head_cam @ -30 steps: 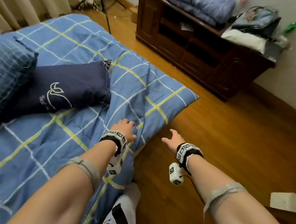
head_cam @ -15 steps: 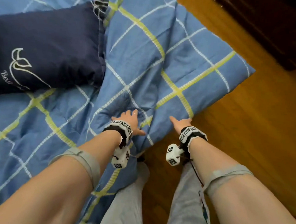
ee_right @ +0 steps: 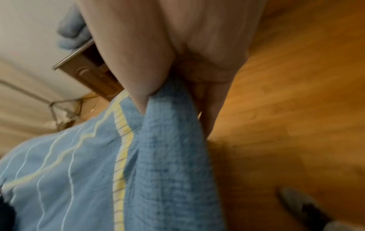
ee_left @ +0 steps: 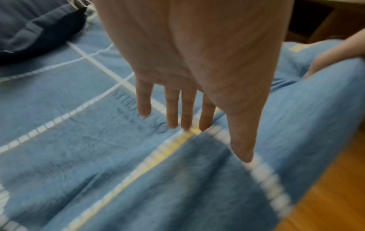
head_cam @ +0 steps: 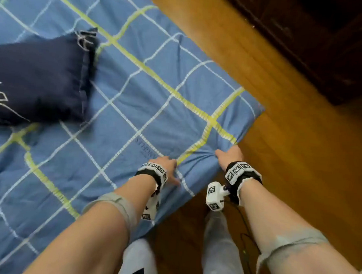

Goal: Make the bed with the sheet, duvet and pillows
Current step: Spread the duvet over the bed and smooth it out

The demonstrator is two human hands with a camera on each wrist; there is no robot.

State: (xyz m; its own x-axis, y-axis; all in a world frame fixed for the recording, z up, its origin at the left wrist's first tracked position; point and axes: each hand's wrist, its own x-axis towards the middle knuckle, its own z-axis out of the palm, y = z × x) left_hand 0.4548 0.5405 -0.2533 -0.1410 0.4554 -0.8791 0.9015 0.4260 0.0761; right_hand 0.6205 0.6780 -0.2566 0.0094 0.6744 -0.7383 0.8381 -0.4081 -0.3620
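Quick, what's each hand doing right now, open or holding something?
Left hand: open, straight fingers resting on the blue checked duvet.
Right hand: closed, gripping the duvet's edge near its corner.

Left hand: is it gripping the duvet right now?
No. The left hand lies over the duvet with fingers straight, holding no fabric.

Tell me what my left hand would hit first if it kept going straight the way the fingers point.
Probably just more duvet: the left hand lies open on it, fingers pointing across the bed. The navy pillow sits off to the left.
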